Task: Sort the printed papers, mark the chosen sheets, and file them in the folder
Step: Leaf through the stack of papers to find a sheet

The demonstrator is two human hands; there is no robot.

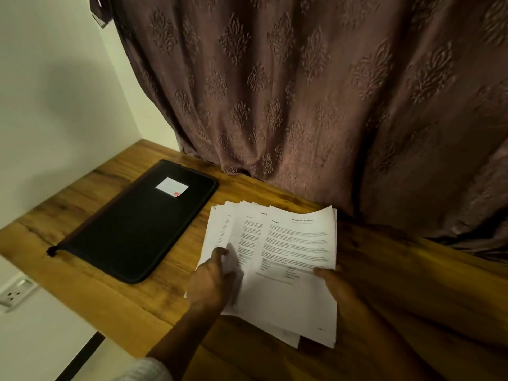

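A fanned stack of printed papers [294, 243] lies on the wooden desk [110, 243], several sheets spread to the left. My left hand [211, 279] rests on the left sheets, thumb and fingers pinching their lower edge. At the stack's right edge my right hand [338, 287] grips the top sheets, thumb on the page. A closed black zip folder [137, 224] with a white label [171, 187] lies to the left of the papers, apart from them.
A brown patterned curtain [302, 92] hangs behind the desk and touches its back edge. A pale wall [55, 92] stands at the left. A wall socket [16, 294] sits below the desk's left end.
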